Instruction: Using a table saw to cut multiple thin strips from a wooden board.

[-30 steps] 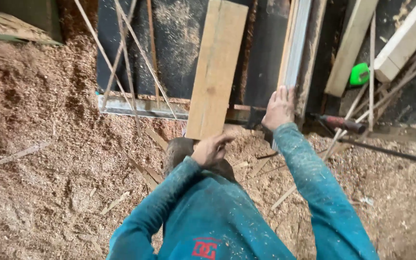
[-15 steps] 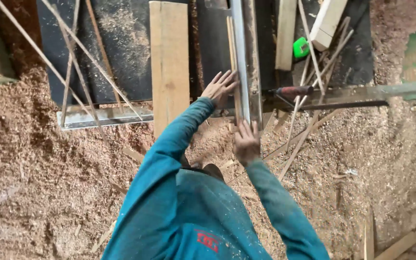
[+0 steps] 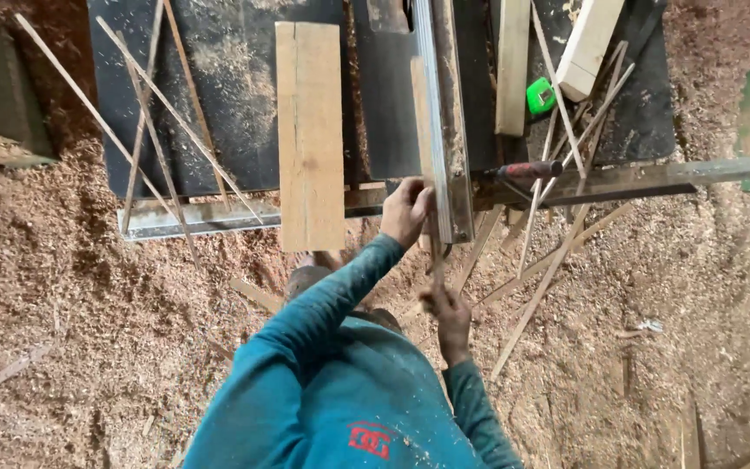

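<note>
1. The left hand [image 3: 405, 211] is at the near edge of the dark saw counter [image 3: 227, 104], its fingers curled round the near end of a thin, narrow strip of pale wood [image 3: 423, 130].
2. That strip lies along the left side of a long grey metal fence rail [image 3: 443, 122], which runs from near to far across the counter.
3. The right hand [image 3: 451, 317] is nearer, below the counter edge, closed on the lower part of a thin wood sliver [image 3: 437, 260] that points up towards the left hand; whether this is the same strip I cannot tell.
4. A broad pale wooden plank [image 3: 310, 130] lies on the counter to the left of the hands, its near end overhanging the edge.
5. Thin offcut sticks [image 3: 158, 130] cross the counter's left part; more lean at the right.
6. A small green object [image 3: 541, 95] sits far right, beside a pale wooden block [image 3: 590, 39].
7. Sawdust [image 3: 88, 304] covers the floor.
</note>
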